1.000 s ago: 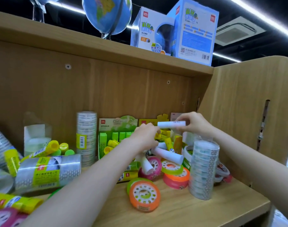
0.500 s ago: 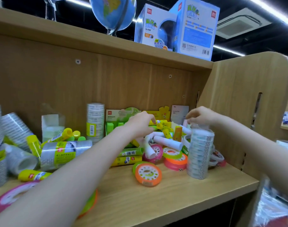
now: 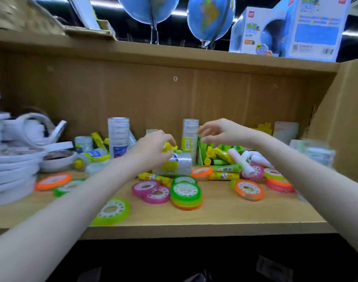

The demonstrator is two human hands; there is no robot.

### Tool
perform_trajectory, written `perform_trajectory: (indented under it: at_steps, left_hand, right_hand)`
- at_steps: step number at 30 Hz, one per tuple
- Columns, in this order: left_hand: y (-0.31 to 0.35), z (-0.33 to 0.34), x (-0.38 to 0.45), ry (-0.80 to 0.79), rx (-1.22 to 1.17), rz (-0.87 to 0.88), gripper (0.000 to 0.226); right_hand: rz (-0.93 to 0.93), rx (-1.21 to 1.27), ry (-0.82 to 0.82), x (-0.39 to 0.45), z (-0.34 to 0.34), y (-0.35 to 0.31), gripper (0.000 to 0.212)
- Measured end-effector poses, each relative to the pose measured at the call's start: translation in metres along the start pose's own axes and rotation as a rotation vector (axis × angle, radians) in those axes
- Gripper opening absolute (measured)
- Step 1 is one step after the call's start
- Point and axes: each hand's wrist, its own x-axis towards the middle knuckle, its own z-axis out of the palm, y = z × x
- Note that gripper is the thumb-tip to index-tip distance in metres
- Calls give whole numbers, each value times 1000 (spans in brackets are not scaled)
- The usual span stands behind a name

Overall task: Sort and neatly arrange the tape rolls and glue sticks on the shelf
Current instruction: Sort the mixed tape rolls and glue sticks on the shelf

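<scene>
Most sorting remains: your left hand [image 3: 153, 148] pinches a yellow-capped glue stick [image 3: 169, 147] beside the upright clear tape stack [image 3: 190, 137], your right hand [image 3: 221, 132] open, empty.

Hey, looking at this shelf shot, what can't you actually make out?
- Left hand: seen from behind, so whether it grips the yellow glue stick is hidden.
- Clear tape stack by the right wall: motion-blurred.
- White rolls at left: cut off by the edge.
- Label print: too small.

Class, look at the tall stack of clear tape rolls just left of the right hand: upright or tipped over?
Upright. The stack stands vertically against the back panel.
</scene>
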Motion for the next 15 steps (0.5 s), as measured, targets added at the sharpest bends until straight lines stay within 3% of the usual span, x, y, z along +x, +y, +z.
perform_trajectory:
  at_steps: [3, 6, 9, 12, 15]
  left_hand:
    - [-29, -8, -26, 40, 16, -43, 25]
    - [-40, -6, -40, 33, -6, -47, 32]
    - [-40, 0, -44, -36, -34, 26, 42]
    - [-41, 8, -40, -170, -13, 53, 48]
    - [-40, 14, -37, -200, -36, 37, 50]
  right_hand:
    - [2, 135, -116, 28, 40, -25, 54]
    - [-42, -86, -233, 56, 66, -36, 63]
    - [-14, -92, -244, 75, 75, -38, 52]
    - [-37, -38, -157, 80, 76, -39, 38]
    - [-33, -116, -20, 82, 79, -35, 28]
